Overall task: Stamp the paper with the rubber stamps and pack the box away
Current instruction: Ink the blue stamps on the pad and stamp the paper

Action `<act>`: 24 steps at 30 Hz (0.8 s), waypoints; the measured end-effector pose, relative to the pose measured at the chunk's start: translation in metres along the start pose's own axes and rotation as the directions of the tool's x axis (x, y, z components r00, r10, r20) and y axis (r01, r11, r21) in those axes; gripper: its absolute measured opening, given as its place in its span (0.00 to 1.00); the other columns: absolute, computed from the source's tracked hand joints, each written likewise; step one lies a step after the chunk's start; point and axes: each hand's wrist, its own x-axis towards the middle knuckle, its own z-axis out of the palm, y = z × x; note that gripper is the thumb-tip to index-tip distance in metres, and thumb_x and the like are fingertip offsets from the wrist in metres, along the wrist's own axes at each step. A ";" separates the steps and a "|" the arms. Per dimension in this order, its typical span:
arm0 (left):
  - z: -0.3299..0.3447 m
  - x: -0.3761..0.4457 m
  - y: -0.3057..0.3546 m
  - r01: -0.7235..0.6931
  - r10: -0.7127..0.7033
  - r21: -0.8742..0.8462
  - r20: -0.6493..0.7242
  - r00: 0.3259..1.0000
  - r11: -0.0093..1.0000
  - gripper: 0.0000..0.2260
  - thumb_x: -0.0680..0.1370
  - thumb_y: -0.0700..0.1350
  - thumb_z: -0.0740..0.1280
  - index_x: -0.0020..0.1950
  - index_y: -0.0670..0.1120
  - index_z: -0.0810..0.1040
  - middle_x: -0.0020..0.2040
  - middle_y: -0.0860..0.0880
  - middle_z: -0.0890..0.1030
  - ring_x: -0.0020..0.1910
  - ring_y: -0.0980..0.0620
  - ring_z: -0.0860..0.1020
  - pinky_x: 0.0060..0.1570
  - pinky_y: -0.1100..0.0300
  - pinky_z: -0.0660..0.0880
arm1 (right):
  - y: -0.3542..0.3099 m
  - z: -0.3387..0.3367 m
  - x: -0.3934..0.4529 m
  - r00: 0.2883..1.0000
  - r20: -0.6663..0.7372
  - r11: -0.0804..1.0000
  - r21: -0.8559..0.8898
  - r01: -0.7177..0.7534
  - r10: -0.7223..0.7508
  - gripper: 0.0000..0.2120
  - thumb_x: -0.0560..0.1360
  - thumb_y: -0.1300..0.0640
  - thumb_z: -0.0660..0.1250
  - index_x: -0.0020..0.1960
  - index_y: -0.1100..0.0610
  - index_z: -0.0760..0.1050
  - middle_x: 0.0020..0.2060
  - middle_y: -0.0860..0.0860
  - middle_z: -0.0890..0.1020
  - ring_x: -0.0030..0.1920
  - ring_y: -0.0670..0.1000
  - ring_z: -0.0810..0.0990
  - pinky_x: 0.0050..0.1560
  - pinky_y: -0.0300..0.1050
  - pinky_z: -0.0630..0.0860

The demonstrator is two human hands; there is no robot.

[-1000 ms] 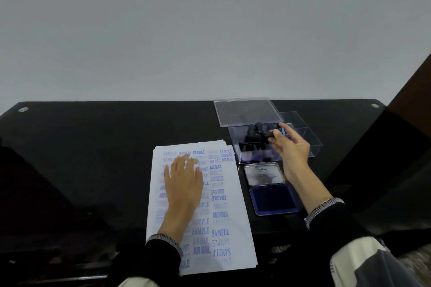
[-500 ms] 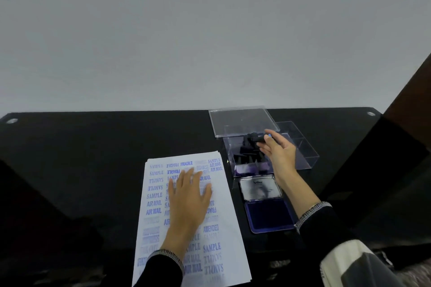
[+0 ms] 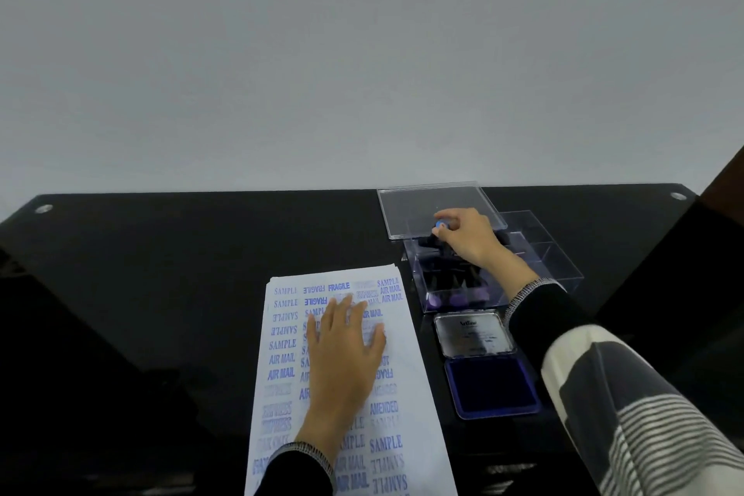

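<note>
Paper (image 3: 410, 370) lies pinned under the flat left hand (image 3: 342, 350); beyond it, the right hand (image 3: 467, 234) pinches a boxed stamp (image 3: 440, 226), which may topple neighbouring stamps.

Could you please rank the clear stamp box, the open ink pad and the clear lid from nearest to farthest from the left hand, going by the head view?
Measured from the left hand, flat on the paper:
1. Open ink pad, just to its right.
2. Clear stamp box, farther up and right.
3. Clear lid, behind the box, near the table's back edge.
</note>
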 end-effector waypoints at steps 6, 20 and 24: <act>0.001 0.001 0.000 0.003 -0.003 0.011 -0.003 1.000 1.000 0.23 0.81 0.59 0.56 0.74 0.53 0.65 0.76 0.54 0.61 0.77 0.53 0.53 0.75 0.53 0.40 | -0.007 0.001 0.006 0.999 0.040 1.000 -0.018 0.025 -0.025 0.06 0.72 0.63 0.72 0.45 0.56 0.77 0.41 0.54 0.82 0.41 0.48 0.78 0.42 0.34 0.68; 0.000 0.001 0.002 0.007 -0.008 0.029 0.017 1.000 1.000 0.24 0.81 0.60 0.55 0.75 0.53 0.63 0.77 0.54 0.60 0.77 0.53 0.53 0.75 0.51 0.42 | -0.014 0.007 0.015 0.952 0.295 0.980 -0.197 -0.016 0.075 0.13 0.77 0.54 0.66 0.51 0.62 0.83 0.53 0.57 0.83 0.54 0.51 0.78 0.52 0.38 0.68; 0.002 0.002 0.001 0.008 -0.008 0.016 0.005 1.000 1.000 0.23 0.80 0.60 0.57 0.73 0.53 0.66 0.76 0.53 0.63 0.76 0.51 0.56 0.75 0.50 0.45 | -0.013 0.011 0.015 0.936 0.336 0.968 -0.249 -0.017 0.102 0.12 0.77 0.55 0.64 0.52 0.59 0.83 0.50 0.54 0.83 0.55 0.53 0.78 0.55 0.42 0.71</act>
